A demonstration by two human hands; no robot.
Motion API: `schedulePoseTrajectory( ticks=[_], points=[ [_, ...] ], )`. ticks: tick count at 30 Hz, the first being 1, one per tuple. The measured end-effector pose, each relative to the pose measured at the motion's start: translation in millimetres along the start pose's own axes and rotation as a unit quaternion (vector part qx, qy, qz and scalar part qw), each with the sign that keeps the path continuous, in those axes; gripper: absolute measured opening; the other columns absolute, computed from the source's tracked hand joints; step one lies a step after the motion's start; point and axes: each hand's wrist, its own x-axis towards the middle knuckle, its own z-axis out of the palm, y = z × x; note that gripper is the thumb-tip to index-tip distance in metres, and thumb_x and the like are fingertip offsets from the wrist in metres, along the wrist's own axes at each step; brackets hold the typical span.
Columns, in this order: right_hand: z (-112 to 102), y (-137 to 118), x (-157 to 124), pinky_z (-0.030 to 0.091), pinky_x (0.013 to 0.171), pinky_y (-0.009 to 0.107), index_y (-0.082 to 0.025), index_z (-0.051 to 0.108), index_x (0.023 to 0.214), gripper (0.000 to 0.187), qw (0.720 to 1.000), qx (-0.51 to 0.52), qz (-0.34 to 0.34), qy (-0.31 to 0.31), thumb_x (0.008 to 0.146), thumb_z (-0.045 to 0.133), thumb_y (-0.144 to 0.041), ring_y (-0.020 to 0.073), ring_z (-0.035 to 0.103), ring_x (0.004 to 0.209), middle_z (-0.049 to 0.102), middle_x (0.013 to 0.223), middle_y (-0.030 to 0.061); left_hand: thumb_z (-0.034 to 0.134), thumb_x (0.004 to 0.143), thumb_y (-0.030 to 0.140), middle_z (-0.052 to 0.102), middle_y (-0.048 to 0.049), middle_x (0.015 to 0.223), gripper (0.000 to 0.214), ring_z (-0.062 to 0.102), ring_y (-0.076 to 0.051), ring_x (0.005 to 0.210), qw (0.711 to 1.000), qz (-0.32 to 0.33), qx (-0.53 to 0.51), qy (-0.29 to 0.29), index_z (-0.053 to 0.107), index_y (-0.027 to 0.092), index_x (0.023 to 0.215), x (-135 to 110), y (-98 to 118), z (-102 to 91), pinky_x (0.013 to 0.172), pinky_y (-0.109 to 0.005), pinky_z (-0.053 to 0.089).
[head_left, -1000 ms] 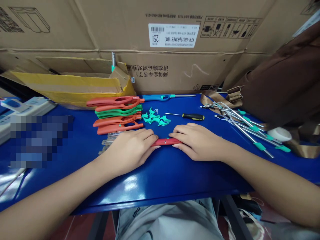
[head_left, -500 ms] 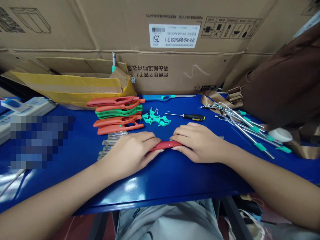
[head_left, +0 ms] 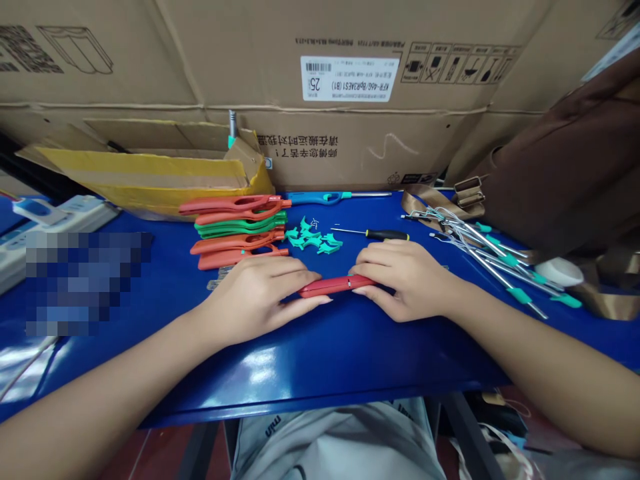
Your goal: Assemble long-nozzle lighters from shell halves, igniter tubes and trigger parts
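Observation:
A red lighter handle (head_left: 327,288) lies crosswise between my two hands, over the near middle of the blue table. My left hand (head_left: 265,287) pinches its left end between thumb and fingers. The fingers of my right hand (head_left: 407,277) are closed round its right end. A thin seam and a small gap show along its side. Beyond my left hand lie several red, orange and green handle casings (head_left: 240,227) in a row. Clear plastic parts (head_left: 220,275) are mostly hidden behind that hand. Turquoise triggers (head_left: 315,240) and a black-and-yellow screwdriver (head_left: 387,235) lie beyond my hands.
At the back lies a blue lighter (head_left: 320,198) with a metal tube. Metal tubes with wires and turquoise pieces (head_left: 500,253) are at right, beside a brown bag (head_left: 560,160). A yellow-edged carton (head_left: 165,177) and a power strip (head_left: 60,233) stand at left.
The red lighter handle has shifted slightly right with my right hand. My left hand has slid toward its left end, so more of the handle shows.

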Motion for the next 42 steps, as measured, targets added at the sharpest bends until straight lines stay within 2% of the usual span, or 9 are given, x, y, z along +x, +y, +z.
schedulePoseTrajectory(
  ticks=[8, 14, 19, 25, 29, 34, 36, 39, 42],
  points=[
    [0.4, -0.2, 0.2, 0.046, 0.074, 0.035, -0.015, 0.071, 0.099, 0.032, 1.0, 0.005, 0.001, -0.003, 0.102, 0.046, -0.035, 0.0211, 0.061, 0.079, 0.071, 0.092, 0.0093, 0.061, 0.099, 0.033, 0.074, -0.006, 0.088, 0.023, 0.069, -0.017, 0.075, 0.999, 0.016, 0.026, 0.008, 0.071, 0.013, 0.103, -1.0, 2.4, 1.4, 0.073, -0.029, 0.056],
    [-3.1, 2.0, 0.6, 0.047, 0.08, 0.036, -0.016, 0.073, 0.103, 0.029, 0.999, -0.017, 0.021, -0.019, 0.099, 0.053, -0.036, 0.0222, 0.065, 0.086, 0.073, 0.099, 0.0091, 0.061, 0.099, 0.033, 0.074, -0.008, 0.092, 0.025, 0.07, -0.019, 0.08, 0.998, 0.03, 0.06, 0.014, 0.07, 0.011, 0.105, 1.0, -1.9, -0.8, 0.072, -0.029, 0.056],
    [-4.8, 8.9, -0.7, 0.044, 0.077, 0.035, -0.017, 0.074, 0.096, 0.025, 0.998, -0.044, 0.034, -0.037, 0.096, 0.055, -0.033, 0.0213, 0.065, 0.08, 0.073, 0.088, 0.0082, 0.058, 0.1, 0.035, 0.075, -0.008, 0.094, 0.026, 0.071, -0.019, 0.082, 0.994, 0.042, 0.097, 0.029, 0.07, 0.013, 0.107, 2.0, -5.7, -5.9, 0.075, -0.03, 0.056],
    [-2.0, 5.4, -2.1, 0.036, 0.067, 0.033, -0.016, 0.071, 0.083, 0.037, 0.995, -0.054, 0.046, -0.064, 0.102, 0.049, -0.039, 0.0178, 0.059, 0.064, 0.069, 0.072, 0.0051, 0.054, 0.101, 0.033, 0.072, -0.0064, 0.087, 0.026, 0.067, -0.019, 0.077, 0.995, 0.036, 0.097, -0.012, 0.071, 0.015, 0.094, 3.1, -4.6, -11.9, 0.07, -0.03, 0.052],
    [1.6, -1.2, -1.5, 0.034, 0.064, 0.033, -0.017, 0.069, 0.08, 0.039, 0.994, -0.067, 0.04, -0.075, 0.103, 0.048, -0.04, 0.0173, 0.058, 0.059, 0.067, 0.067, 0.003, 0.053, 0.101, 0.038, 0.071, -0.0057, 0.086, 0.029, 0.067, -0.02, 0.078, 0.994, 0.04, 0.096, -0.045, 0.07, 0.015, 0.096, 3.4, -5.2, -6.4, 0.07, -0.031, 0.05],
    [3.1, -1.7, 0.6, 0.038, 0.068, 0.033, -0.016, 0.072, 0.085, 0.044, 0.992, -0.059, 0.061, -0.096, 0.103, 0.048, -0.048, 0.0198, 0.064, 0.066, 0.073, 0.075, 0.0039, 0.05, 0.104, 0.035, 0.067, -0.0037, 0.083, 0.027, 0.064, -0.018, 0.074, 0.995, 0.025, 0.075, -0.064, 0.066, 0.015, 0.097, 2.4, -8.4, 1.0, 0.067, -0.029, 0.046],
    [0.8, -0.4, 0.9, 0.039, 0.071, 0.033, -0.017, 0.074, 0.092, 0.039, 0.991, -0.04, 0.077, -0.102, 0.101, 0.052, -0.048, 0.0211, 0.067, 0.072, 0.074, 0.079, 0.0037, 0.048, 0.104, 0.034, 0.067, -0.0044, 0.085, 0.026, 0.064, -0.018, 0.076, 0.995, 0.019, 0.072, -0.066, 0.065, 0.014, 0.099, 2.2, -9.5, 1.4, 0.069, -0.029, 0.047],
    [-4.1, 0.5, 0.5, 0.039, 0.071, 0.034, -0.018, 0.074, 0.096, 0.026, 0.99, -0.026, 0.086, -0.109, 0.098, 0.056, -0.037, 0.0216, 0.068, 0.074, 0.075, 0.08, 0.0025, 0.046, 0.105, 0.033, 0.068, -0.0059, 0.088, 0.027, 0.065, -0.019, 0.079, 0.995, 0.018, 0.078, -0.061, 0.064, 0.014, 0.103, 2.0, -10.9, 0.4, 0.072, -0.029, 0.048],
    [-6.3, 0.2, -0.5, 0.037, 0.067, 0.034, -0.017, 0.072, 0.089, 0.03, 0.989, -0.048, 0.077, -0.118, 0.1, 0.051, -0.036, 0.0214, 0.066, 0.069, 0.072, 0.074, 0.0033, 0.046, 0.105, 0.033, 0.069, -0.0065, 0.09, 0.027, 0.066, -0.02, 0.082, 0.995, 0.018, 0.076, -0.059, 0.064, 0.013, 0.106, 1.9, -11.4, -1.5, 0.073, -0.03, 0.049]
  ],
)
